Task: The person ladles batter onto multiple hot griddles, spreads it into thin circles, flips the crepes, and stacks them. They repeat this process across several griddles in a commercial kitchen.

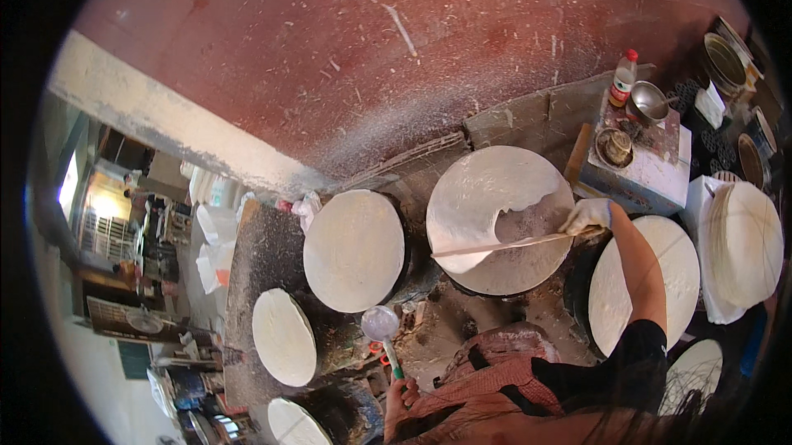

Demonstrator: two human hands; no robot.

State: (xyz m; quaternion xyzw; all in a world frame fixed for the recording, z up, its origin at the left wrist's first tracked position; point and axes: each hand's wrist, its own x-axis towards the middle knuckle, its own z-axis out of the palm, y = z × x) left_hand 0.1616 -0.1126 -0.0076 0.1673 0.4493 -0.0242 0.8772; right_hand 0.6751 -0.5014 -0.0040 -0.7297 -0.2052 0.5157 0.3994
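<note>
My right hand (pixel 586 216), in a white glove, grips one end of a long flat wooden spreader (pixel 501 247). The spreader lies across a round griddle (pixel 532 272), its far end near the left rim. Pale batter (pixel 479 191) coats the upper and left part of this griddle in an uneven sheet. Greyish surface shows bare at the centre right. Low in the view, my bare left hand (pixel 401 398) holds a ladle (pixel 380 324) by its green handle. The ladle's bowl, whitish with batter, is just below the round griddle at left (pixel 354 251), which a full pale sheet covers.
More batter-covered griddles stand at left (pixel 284 337) and right (pixel 643 284). A stack of thin round pancakes (pixel 742 244) sits far right. A box (pixel 643 166) bears a red-capped bottle (pixel 623 79) and a metal bowl (pixel 648 101). A red wall (pixel 433 43) rises behind.
</note>
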